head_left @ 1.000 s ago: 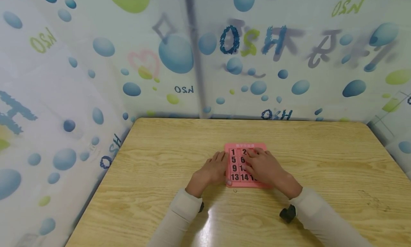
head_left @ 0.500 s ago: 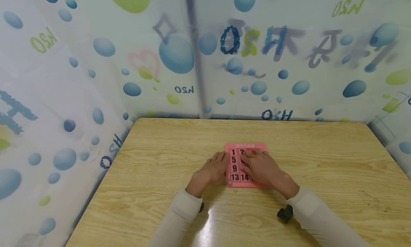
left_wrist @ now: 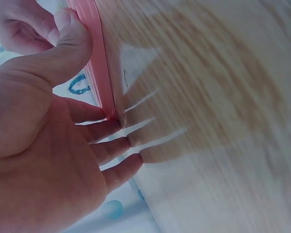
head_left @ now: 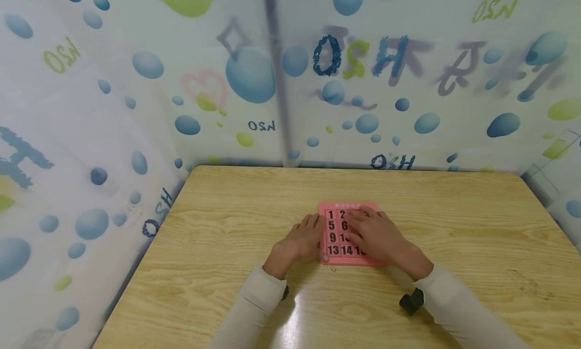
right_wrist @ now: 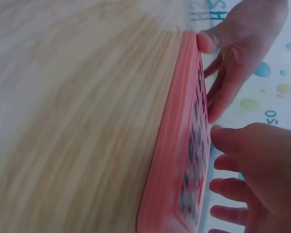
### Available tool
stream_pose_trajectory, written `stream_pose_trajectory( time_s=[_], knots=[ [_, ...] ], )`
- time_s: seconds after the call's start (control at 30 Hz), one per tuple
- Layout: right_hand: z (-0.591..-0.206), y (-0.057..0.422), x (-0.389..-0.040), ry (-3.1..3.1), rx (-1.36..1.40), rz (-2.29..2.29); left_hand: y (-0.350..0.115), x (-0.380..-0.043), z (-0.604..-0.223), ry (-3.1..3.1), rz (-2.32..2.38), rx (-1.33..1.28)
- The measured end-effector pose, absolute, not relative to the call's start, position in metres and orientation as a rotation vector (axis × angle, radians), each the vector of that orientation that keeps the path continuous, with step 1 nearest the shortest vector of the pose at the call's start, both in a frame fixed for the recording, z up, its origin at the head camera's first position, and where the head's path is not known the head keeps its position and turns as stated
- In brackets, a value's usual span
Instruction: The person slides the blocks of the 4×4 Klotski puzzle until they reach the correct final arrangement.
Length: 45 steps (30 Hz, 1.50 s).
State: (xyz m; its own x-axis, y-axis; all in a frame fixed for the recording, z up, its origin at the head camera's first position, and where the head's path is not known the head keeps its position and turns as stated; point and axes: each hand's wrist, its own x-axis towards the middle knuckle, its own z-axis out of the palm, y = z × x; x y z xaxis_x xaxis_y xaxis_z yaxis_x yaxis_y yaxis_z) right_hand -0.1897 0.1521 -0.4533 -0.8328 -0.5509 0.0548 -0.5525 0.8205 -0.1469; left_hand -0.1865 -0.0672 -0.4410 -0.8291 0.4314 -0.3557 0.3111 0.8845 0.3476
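A pink number slide puzzle (head_left: 333,237) with black-numbered tiles lies flat on the wooden table. My left hand (head_left: 303,239) holds its left side: in the left wrist view, the thumb (left_wrist: 75,41) bends onto the near corner of the frame (left_wrist: 99,63). The other fingers reach along that side, their tips down at the table. Over the right part of the puzzle lies my right hand (head_left: 376,234), fingers spread and covering several tiles. In the right wrist view, its fingertips (right_wrist: 220,187) are at the tile face; whether they touch it I cannot tell.
The light wooden table (head_left: 227,197) extends around the puzzle. Behind it and at the left stand pale curtains (head_left: 204,147) printed with blue and green drops. A black wrist device (head_left: 412,302) hangs below the right sleeve (head_left: 454,298).
The right hand slides a little left over the tiles, then back to the right, uncovering the 6 and part of the bottom row. My left hand stays in place.
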Motion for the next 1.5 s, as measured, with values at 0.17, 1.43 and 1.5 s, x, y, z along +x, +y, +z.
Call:
stream_pose_trajectory(
  time_s=[0.17, 1.43, 1.5],
  knots=[
    [-0.453, 0.167, -0.191, -2.958, 0.873, 0.203, -0.067, -0.186, -0.441, 2.626, 0.380, 0.548],
    [-0.461, 0.183, -0.186, -3.002, 0.796, 0.207, -0.066, -0.188, -0.442, 2.628, 0.372, 0.553],
    [-0.459, 0.182, -0.186, -3.011, 0.794, 0.214, -0.066, -0.188, -0.443, 2.627, 0.371, 0.554]
  ],
)
